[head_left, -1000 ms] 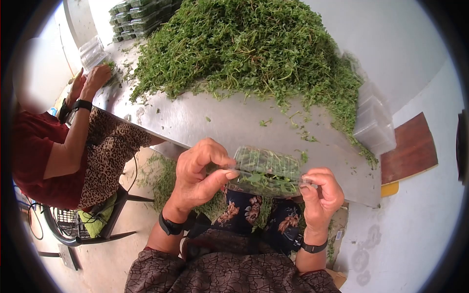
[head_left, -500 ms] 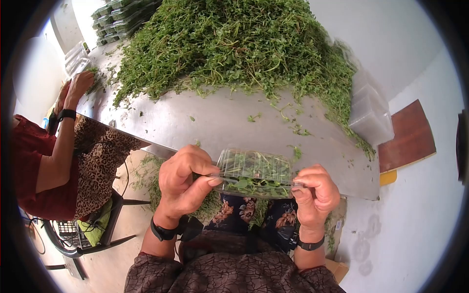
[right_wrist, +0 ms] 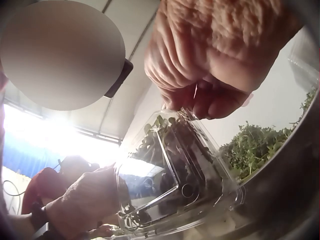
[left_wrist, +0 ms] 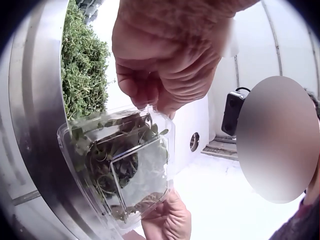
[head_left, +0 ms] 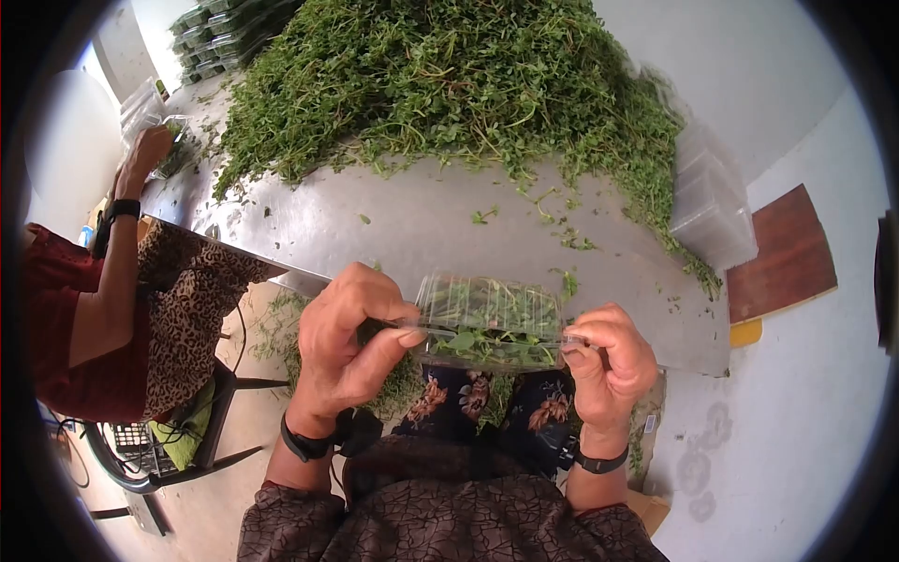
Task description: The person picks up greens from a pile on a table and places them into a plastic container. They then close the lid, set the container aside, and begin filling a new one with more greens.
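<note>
A clear plastic box [head_left: 489, 323] with green leafy stems inside is held up between both hands, in front of the table edge. My left hand [head_left: 351, 342] pinches its left end between thumb and fingers. At the right end, my right hand [head_left: 609, 363] grips the rim the same way. The lid looks nearly down over the leaves; whether it is fastened I cannot tell. In the left wrist view the box [left_wrist: 122, 167] shows its flat underside, with leaves pressed against the plastic. The right wrist view shows the box [right_wrist: 172, 175] from below too.
A large heap of green stems [head_left: 431, 84] covers the back of the metal table [head_left: 403, 211]. Stacked filled boxes [head_left: 220, 37] stand at the back left, nested clear boxes [head_left: 712, 211] at the right. Another person's arm [head_left: 114, 290] is at the left, beside a black chair [head_left: 211, 440].
The box and both hands have shifted left in the head view, while the table and heap have also moved left in it. Both hands keep their grip. The other person's hand has moved slightly.
</note>
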Action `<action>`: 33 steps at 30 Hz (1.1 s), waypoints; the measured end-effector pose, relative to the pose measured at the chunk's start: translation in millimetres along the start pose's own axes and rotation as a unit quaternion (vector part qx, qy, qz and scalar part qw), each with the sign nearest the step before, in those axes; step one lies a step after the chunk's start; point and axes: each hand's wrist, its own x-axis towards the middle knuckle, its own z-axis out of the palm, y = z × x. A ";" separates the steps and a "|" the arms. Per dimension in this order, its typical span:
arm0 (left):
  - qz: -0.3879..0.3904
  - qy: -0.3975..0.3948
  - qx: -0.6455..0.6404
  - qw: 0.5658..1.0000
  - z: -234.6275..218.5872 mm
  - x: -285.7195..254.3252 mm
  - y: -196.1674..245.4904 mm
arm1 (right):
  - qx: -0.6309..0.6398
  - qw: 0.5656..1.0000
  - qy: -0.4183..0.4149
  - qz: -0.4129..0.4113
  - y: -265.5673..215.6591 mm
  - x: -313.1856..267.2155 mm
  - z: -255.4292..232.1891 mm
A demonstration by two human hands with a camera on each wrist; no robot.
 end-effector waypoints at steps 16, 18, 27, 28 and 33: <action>0.004 -0.076 0.002 0.997 -12.8 7.3 13.3 | -0.085 0.994 -0.037 -0.066 -15.7 9.4 -10.0; 0.006 -0.081 0.003 0.997 -14.4 9.0 14.9 | -0.089 0.993 -0.044 -0.068 -17.2 11.4 -11.7; -0.016 -0.121 0.017 0.992 -20.3 12.2 17.3 | -0.098 0.989 -0.078 -0.081 -18.0 18.6 -16.0; -0.017 -0.122 0.019 0.992 -20.1 11.9 16.4 | -0.101 0.988 -0.084 -0.086 -17.9 19.6 -16.1; -0.013 -0.134 0.015 0.991 -21.9 15.9 15.0 | -0.096 0.990 -0.083 -0.067 -19.5 21.7 -15.3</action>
